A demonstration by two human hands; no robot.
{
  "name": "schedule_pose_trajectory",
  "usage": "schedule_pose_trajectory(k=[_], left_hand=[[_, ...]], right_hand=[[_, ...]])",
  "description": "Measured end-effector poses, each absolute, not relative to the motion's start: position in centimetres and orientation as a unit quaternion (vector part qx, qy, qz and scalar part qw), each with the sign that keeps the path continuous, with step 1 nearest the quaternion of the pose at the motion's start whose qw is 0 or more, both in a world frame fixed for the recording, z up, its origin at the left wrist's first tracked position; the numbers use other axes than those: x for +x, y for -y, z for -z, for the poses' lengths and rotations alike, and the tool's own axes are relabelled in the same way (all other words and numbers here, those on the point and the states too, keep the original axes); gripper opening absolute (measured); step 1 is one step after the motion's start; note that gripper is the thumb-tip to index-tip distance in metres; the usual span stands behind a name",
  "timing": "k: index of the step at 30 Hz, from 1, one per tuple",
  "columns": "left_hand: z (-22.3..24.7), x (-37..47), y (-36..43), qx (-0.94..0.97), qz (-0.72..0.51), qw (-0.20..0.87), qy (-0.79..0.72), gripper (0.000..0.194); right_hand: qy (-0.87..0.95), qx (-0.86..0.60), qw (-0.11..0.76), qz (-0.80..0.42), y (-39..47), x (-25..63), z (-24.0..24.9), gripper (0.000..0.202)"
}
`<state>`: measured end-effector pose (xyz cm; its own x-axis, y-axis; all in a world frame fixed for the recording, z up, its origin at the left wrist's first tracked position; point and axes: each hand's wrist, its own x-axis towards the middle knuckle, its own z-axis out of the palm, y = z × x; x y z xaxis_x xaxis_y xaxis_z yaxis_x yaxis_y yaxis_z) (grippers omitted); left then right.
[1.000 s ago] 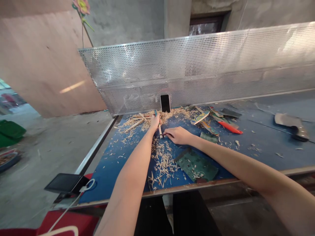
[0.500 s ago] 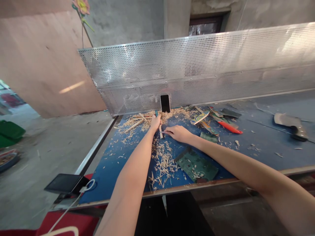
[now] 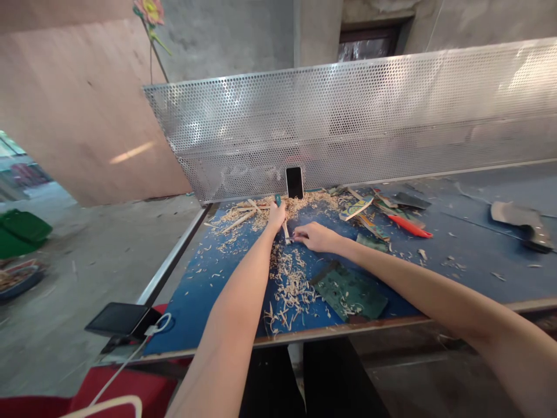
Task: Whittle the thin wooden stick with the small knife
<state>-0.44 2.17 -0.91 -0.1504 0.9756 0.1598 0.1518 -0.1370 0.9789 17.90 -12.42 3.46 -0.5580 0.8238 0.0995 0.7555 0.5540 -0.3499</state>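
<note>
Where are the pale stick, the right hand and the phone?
Pale stick (image 3: 286, 231): head view, on its bare lower stretch.
Right hand (image 3: 317, 237): head view, on the back of the hand.
Phone (image 3: 295, 183): head view, mid-screen.

Both forearms (image 3: 239, 290) are bare; the black legwear (image 3: 337, 377) is probably trousers.

The phone (image 3: 295, 183) has a black face and white border. Behind the phone, the panel (image 3: 261, 122) is silver, patterned with small round holes. In front of the phone, the stick (image 3: 286, 230) and the shavings (image 3: 292, 284) are pale cream, the table (image 3: 198, 302) blue. To the phone's right, one handle (image 3: 410, 226) is orange-red.
</note>
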Motion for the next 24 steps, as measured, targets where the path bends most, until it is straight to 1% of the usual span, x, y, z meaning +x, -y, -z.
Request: schedule_pose_trajectory(k=[2, 5, 9, 15, 20, 22, 24], left_hand=[[0.7, -0.3, -2.0, 0.498, -0.548, 0.405, -0.536, 0.027], [0.4, -0.3, -1.7, 0.492, -0.541, 0.416, -0.541, 0.024], [0.1, -0.2, -1.4, 0.494, -0.534, 0.415, -0.546, 0.018], [0.1, 0.0, -1.5, 0.503, -0.533, 0.417, -0.538, 0.022], [0.0, -0.1, -1.2, 0.507, -0.527, 0.438, -0.523, 0.034], [-0.1, -0.1, -1.0, 0.510, -0.525, 0.443, -0.518, 0.033], [-0.1, -0.1, -1.0, 0.510, -0.525, 0.437, -0.523, 0.029]], right_hand=[[0.884, -0.444, 0.098, -0.111, 13.2, 18.0, -3.6, 0.026], [0.896, -0.438, 0.060, -0.043, 14.2, 18.0, -4.1, 0.029], [0.896, -0.441, 0.056, 0.002, 14.6, 17.9, -4.9, 0.033], [0.880, -0.468, 0.079, 0.014, 14.1, 17.9, -4.9, 0.036], [0.870, -0.488, 0.075, 0.017, 13.6, 17.4, -4.9, 0.039], [0.864, -0.499, 0.068, 0.008, 13.4, 17.1, -4.8, 0.040], [0.860, -0.506, 0.067, -0.009, 13.1, 17.0, -4.6, 0.041]])
